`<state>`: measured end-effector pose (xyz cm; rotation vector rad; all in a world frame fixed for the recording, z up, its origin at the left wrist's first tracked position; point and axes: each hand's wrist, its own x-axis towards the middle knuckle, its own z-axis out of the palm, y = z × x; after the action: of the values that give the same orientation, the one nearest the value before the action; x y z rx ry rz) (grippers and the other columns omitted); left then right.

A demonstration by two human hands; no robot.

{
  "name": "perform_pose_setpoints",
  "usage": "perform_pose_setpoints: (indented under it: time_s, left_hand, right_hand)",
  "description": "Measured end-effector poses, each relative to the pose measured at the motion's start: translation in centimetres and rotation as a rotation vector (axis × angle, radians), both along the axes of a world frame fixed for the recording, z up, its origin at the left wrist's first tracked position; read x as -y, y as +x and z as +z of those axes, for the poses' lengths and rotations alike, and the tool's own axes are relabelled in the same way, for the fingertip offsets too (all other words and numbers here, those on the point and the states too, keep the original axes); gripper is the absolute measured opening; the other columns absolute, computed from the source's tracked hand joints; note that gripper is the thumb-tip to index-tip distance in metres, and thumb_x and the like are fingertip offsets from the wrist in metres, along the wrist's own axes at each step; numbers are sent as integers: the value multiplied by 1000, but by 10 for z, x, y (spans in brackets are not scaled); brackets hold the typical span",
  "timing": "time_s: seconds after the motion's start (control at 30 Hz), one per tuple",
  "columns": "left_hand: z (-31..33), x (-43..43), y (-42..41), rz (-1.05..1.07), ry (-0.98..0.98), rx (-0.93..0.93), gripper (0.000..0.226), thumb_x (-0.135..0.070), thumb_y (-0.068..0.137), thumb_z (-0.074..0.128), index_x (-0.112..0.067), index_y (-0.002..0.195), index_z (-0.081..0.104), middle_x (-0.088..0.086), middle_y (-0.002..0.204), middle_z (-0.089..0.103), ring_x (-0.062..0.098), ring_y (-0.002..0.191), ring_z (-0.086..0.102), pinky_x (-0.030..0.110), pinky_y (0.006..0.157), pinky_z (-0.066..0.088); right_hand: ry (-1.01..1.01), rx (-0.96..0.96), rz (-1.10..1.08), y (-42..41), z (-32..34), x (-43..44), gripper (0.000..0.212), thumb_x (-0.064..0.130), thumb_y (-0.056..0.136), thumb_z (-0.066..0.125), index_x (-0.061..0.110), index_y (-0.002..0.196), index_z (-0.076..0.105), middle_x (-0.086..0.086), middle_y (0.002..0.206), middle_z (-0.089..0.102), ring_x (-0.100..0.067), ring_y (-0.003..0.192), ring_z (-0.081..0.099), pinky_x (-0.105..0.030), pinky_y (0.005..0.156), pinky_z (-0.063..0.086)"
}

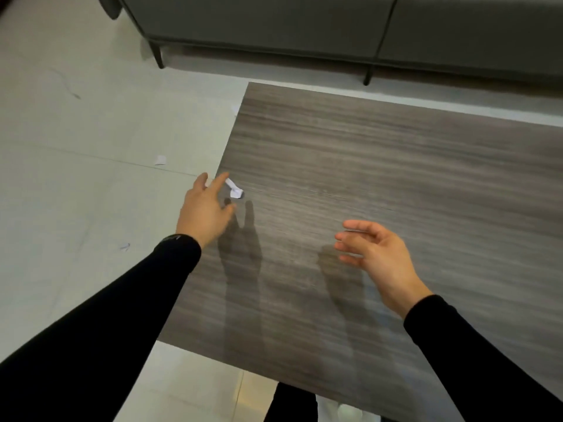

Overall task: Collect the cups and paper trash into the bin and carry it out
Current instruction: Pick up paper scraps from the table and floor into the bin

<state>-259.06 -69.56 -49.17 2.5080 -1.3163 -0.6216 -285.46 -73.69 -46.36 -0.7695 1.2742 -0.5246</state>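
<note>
Left hand [203,210] is over the left edge of the wood-grain desk [396,184], fingers [221,179] spread open, holding nothing. Index tip is just beside a crumpled white paper scrap [234,188] lying on the desk near that edge; can't tell if it's touching. Right hand [376,254] is above the desk nearer the middle, palm turned inward, fingers loosely curled & apart, empty. Both arms in black sleeves [91,324]. 2 more paper bits on the pale tile floor [76,147] left of the desk: 1 white piece [160,160] further out, 1 small scrap [125,246] closer in. Grey sofa [304,22] on dark legs beyond the desk's far side. No cups or bin in view.
</note>
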Motion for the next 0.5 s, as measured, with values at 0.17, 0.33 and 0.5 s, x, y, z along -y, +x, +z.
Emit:
perform_pose_setpoints:
  time_s: [0.17, 0.33, 0.5]
  left_hand:
    - [-31, 32, 19, -180, 238, -7, 66, -23, 81, 64, -28, 140, 34, 15, 157, 4, 33, 137, 30, 41, 110, 31]
    - [-54, 43, 4, -258, 185, 119, 25, -12, 84, 55, -3, 107, 61, 21, 120, 55, 39, 105, 55, 41, 86, 44]
    - [-35, 28, -67, -334, 79, 37, 18, -26, 87, 57, -11, 90, 68, 14, 98, 71, 32, 94, 64, 36, 79, 47]
  right_hand:
    - [29, -8, 24, 2, -11, 2, 21, -3, 85, 58, 17, 84, 59, -4, 79, 64, -12, 67, 60, -15, 54, 51]
    - [75, -41, -4, -13, -26, -4, 19, -2, 87, 58, 17, 88, 60, -2, 81, 65, -11, 68, 62, -20, 60, 51]
    - [99, -58, -124, -43, -23, -15, 18, -4, 88, 54, 12, 94, 58, -4, 78, 62, -8, 61, 61, -16, 55, 51]
